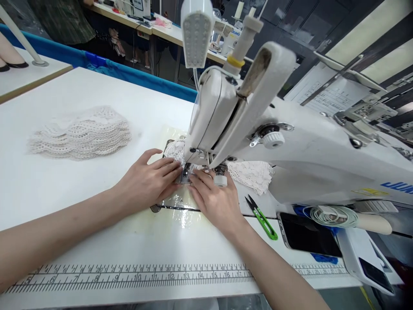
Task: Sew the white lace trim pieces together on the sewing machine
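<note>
Just below the needle area of a white sewing machine (222, 107), a piece of white eyelet lace (174, 150) lies at the presser foot (186, 170). My left hand (150, 178) rests palm down to the left of the foot, its fingers stretched out flat and one raised apart, fingertips on the lace edge. On the other side, my right hand (217, 198) lies with fingers extended beside the foot; the machine's head partly hides them. Both thumbs are near the shiny plate (176, 202). More lace (251, 174) spreads behind my right hand, under the arm.
A stack of lace pieces (84, 133) lies on the white table at left. Green thread snips (263, 219), a phone (308, 234) and a coiled cable (334, 215) lie at right. A printed ruler (138, 275) runs along the front edge. Another person (61, 21) stands beyond.
</note>
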{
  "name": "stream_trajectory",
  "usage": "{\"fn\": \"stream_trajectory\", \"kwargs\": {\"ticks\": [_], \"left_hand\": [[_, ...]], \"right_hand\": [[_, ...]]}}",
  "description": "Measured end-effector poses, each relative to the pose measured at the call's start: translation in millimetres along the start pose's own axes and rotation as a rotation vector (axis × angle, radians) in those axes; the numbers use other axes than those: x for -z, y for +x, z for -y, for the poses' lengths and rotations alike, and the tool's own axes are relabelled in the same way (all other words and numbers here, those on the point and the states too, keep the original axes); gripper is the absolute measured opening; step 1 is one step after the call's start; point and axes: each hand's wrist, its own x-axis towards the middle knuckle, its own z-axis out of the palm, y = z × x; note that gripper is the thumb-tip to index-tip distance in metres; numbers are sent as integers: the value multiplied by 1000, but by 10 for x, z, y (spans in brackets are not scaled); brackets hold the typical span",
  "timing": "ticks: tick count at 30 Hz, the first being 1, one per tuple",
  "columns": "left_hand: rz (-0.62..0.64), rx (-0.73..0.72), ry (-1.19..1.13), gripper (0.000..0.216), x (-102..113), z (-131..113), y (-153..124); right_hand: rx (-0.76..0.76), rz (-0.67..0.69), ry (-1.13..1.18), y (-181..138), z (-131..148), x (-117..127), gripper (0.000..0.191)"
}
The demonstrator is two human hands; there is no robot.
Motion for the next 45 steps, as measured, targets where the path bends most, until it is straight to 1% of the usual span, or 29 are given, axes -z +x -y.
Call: {"fn": "stream_trajectory", "kwargs": {"ticks": [5,8,10,12,14,16,17,18,19,22,23,24,26,28,30,33,35,36,38,39,41,43,45], "left_hand": [[-37,15,22,31,-28,40,-5],[-10,31,17,33,-36,92,-12],[20,44,27,33,-5,70,-18],[29,32,16,28,57,-21,-34],[11,-25,-111,24,131,-151,-61],[-23,-104,-336,30,190,-245,-90],[-35,-117,-402,34,210,-257,-101],[-39,-98,-423,38,224,-240,-109],[-23,-54,-396,37,232,-199,-112],[134,137,-249,25,236,-15,-102],[186,178,-250,25,237,30,-94],[210,212,-289,28,239,56,-84],[219,294,-467,30,257,40,-58],[206,423,-691,29,289,-31,-24],[204,540,-867,30,326,-102,11],[173,620,-1004,31,360,-139,42],[161,653,-1039,30,360,-124,39],[169,657,-1046,30,353,-114,32],[206,634,-1029,30,330,-100,13],[229,607,-1007,32,315,-99,4],[266,555,-954,35,279,-103,-12],[279,531,-939,27,248,-111,-23],[261,537,-965,21,230,-117,-31]], "right_hand": [[-63,-26,15,-14,-49,32,29],[-73,-30,12,-2,-58,43,30],[-67,-38,-3,8,-65,48,32],[-60,-47,-15,15,-73,53,33],[-58,-55,-9,15,-82,57,32],[-65,-49,19,8,-85,60,31],[-72,-41,41,1,-85,61,31],[-79,-27,67,-5,-82,61,31],[-88,-9,95,-13,-77,62,31],[-147,50,201,-23,-45,75,28],[-180,73,257,-19,-27,86,26],[-218,96,330,-9,-6,102,25],[-299,155,522,24,46,144,28],[-383,227,737,64,103,187,36],[-468,290,934,92,149,214,37],[-599,386,1214,94,178,204,35],[-660,415,1340,81,178,180,26],[-670,402,1355,76,177,169,19],[-638,337,1292,73,177,158,6],[-608,305,1243,75,180,160,6],[-554,266,1165,83,186,175,13],[-528,253,1119,89,190,191,17],[-533,248,1076,89,189,194,17]]}}
